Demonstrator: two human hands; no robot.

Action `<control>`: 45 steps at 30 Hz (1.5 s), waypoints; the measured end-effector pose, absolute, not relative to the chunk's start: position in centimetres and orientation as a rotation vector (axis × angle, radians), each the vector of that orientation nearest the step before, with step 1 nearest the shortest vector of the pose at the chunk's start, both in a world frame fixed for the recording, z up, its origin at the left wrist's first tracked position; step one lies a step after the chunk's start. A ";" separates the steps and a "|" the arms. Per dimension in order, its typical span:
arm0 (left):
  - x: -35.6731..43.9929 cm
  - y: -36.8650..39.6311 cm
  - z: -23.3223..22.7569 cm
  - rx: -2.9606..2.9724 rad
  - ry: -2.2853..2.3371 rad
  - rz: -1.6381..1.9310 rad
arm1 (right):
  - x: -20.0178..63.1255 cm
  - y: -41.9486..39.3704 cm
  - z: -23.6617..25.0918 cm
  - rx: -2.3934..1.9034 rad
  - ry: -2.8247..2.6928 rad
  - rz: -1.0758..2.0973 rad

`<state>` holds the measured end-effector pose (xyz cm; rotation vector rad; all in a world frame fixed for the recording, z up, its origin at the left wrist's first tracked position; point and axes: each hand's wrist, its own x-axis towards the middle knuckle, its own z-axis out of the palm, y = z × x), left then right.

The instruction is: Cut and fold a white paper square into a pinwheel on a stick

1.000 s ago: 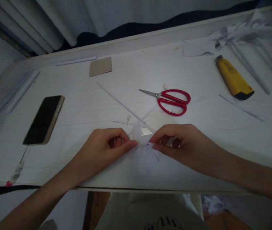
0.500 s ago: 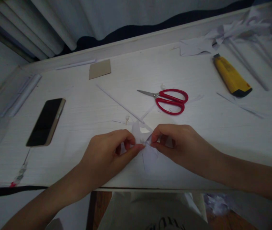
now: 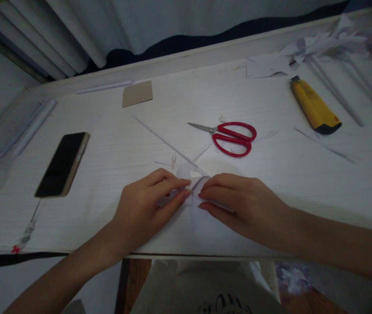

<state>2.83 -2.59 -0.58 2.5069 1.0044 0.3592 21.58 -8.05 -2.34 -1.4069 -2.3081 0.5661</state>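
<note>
My left hand (image 3: 149, 205) is closed, its thumb and fingertips pinching the left side of a piece of white paper (image 3: 201, 218) near the table's front edge. From the other side my right hand (image 3: 245, 203) grips the same paper, fingers over a raised, curved fold and thumb below. Part of the paper is hidden under both hands. Just beyond the fingertips lies a thin rolled paper stick (image 3: 165, 141), pointing up and left. A small white knob-like piece with a yellowish tip (image 3: 173, 160) lies above my left hand. Red-handled scissors (image 3: 212, 130) rest beyond my right hand.
A phone (image 3: 62, 165) with a charm strap lies left. Farther back are a cardboard piece (image 3: 137, 93) and paper rolls (image 3: 37, 124). At right are a yellow utility knife (image 3: 315, 107), paper strips (image 3: 325, 145) and cut paper (image 3: 264, 64). Crumpled scraps (image 3: 294, 277) lie below the table.
My left fingers have straightened around their pinch. The right fingers have spread down over the paper, which now shows a curved fold between the hands.
</note>
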 end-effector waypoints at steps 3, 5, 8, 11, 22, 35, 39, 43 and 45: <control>3.0 -2.4 -0.6 2.439 1.012 0.387 | 21.5 -8.4 -2.3 -1.404 -2.370 0.419; 3.0 -2.3 -0.6 2.374 1.021 0.389 | 21.5 -8.7 -2.5 -1.409 -2.396 0.318; 3.1 -2.3 -0.6 2.296 1.030 0.386 | 21.3 -9.1 -3.0 -1.386 -2.439 0.212; 3.1 -2.2 -0.6 2.234 1.047 0.377 | 21.0 -9.3 -3.4 -1.342 -2.494 0.138; 3.1 -2.1 -0.9 2.005 1.083 0.373 | 20.8 -9.3 -2.8 -1.306 -2.482 -0.204; 3.1 -2.2 -1.0 1.817 1.121 0.355 | 21.0 -8.9 -2.8 -1.105 -2.465 -0.453; 3.0 -2.2 -1.0 1.799 1.107 0.373 | 20.9 -8.7 -3.0 -1.073 -2.477 -0.456; 3.0 -2.1 -0.9 1.781 1.105 0.371 | 21.0 -8.6 -3.1 -1.074 -2.473 -0.458; 3.1 -2.1 -0.9 1.780 1.101 0.366 | 21.0 -8.6 -3.1 -1.065 -2.467 -0.459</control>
